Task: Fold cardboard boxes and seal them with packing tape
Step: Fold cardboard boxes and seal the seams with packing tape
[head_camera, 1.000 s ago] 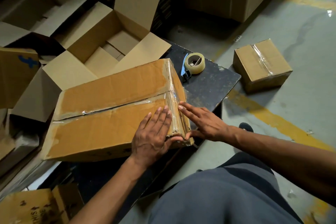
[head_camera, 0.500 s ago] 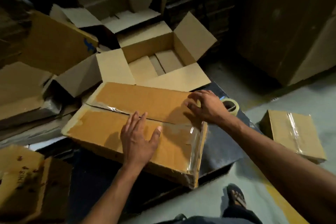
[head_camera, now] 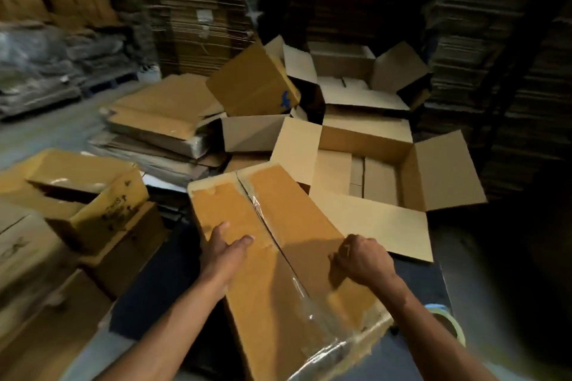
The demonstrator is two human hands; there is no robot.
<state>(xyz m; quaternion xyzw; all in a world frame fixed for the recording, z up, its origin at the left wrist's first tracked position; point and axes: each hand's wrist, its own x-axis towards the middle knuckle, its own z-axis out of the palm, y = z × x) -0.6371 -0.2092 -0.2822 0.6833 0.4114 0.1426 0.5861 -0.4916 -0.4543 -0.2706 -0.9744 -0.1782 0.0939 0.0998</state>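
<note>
Turning the taped box (head_camera: 278,260) end-on to me marks the change from a second ago, when it lay crosswise on the dark worktop (head_camera: 148,294) while both my flat palms smoothed tape over its right end. Its centre seam with the clear tape strip (head_camera: 297,284) now runs away from me, the near end wrapped in glossy tape. My left hand (head_camera: 227,252) lies spread on the left flap, fingers over the box's left edge, thumb on top. My right hand (head_camera: 360,258) has left the end face and curls over the right edge, gripping it. The tape roll (head_camera: 448,323), formerly beyond the box, now sits near my right forearm. An open box (head_camera: 371,176) stands just behind. Judged from this, sealing is done and I am moving the box off.
</note>
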